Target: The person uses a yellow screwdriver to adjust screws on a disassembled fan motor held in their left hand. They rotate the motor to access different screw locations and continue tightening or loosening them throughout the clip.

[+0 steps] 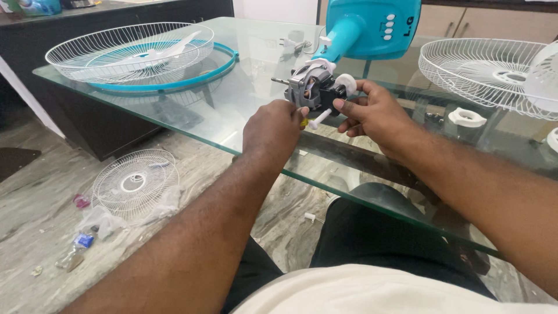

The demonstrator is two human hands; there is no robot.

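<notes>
Containers first: white wire fan guard (131,52) sits dish-up at the far left corner of the glass table (232,125), inside a teal rim ring (224,64), with a white fan blade (168,49) lying in it. Second white wire guard (485,72) at the far right edge, hub ring visible in its centre, part of a white grille piece overlapping its right side. Third, smaller guard (135,183) lies on the marble floor under the table's left side, on clear plastic wrap, small litter beside it. Fan motor (314,87) sits mid-table, just back from the near edge, shaft pointing left, attached to the teal fan body (372,23) lying behind it. Right hand (378,113) grips the motor's right rear side: thumb pressed on the black housing, fingers curled around behind it next to a white knob (347,83). Left hand (273,131) is clenched around a tool with a yellow handle (303,122), mostly hidden, knuckles touching the motor's lower front; a white plastic pin (319,118) sticks out between the two hands, just under the motor. White plastic ring nut (467,117) lies on the glass right of the right wrist, well apart from the motor.
</notes>
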